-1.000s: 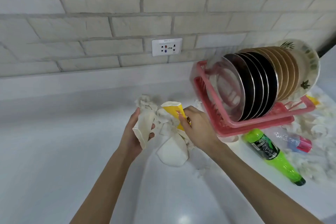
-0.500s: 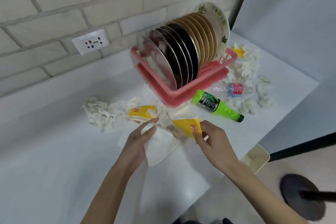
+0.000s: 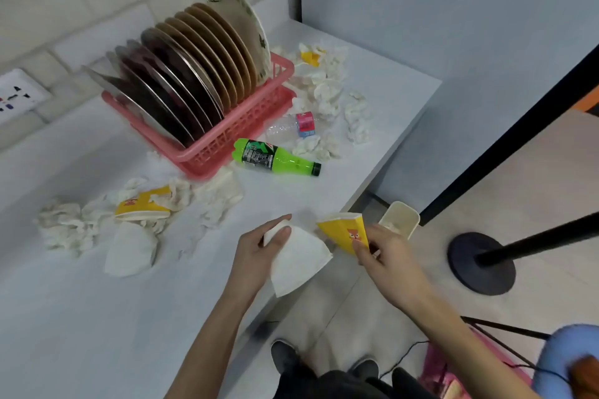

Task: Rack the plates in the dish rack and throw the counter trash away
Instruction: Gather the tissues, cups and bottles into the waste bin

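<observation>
My left hand [image 3: 259, 249] grips a flattened white paper cup [image 3: 296, 261] at the counter's front edge. My right hand [image 3: 385, 253] holds a crushed yellow paper cup [image 3: 345, 232] just past that edge, close to a cream trash bin [image 3: 400, 219] on the floor. The pink dish rack [image 3: 233, 133] at the back carries several plates [image 3: 181, 87] standing on edge: dark, tan and one patterned. Trash lies on the white counter [image 3: 81, 317]: a green bottle [image 3: 275, 159], a clear bottle [image 3: 291, 128], another yellow cup [image 3: 142, 204], a white cup [image 3: 129, 253] and crumpled tissues [image 3: 64, 227].
More crumpled tissues [image 3: 327, 91] and a yellow scrap [image 3: 309, 57] lie right of the rack. A wall socket [image 3: 16, 95] sits at the left. A black stand base [image 3: 481, 262] is on the floor to the right. My shoes [image 3: 285, 356] show below the counter edge.
Both hands have carried their cups from the trash pile beside the rack rightward to the counter's front edge. The view has swung right and down, bringing the bin and floor into sight.
</observation>
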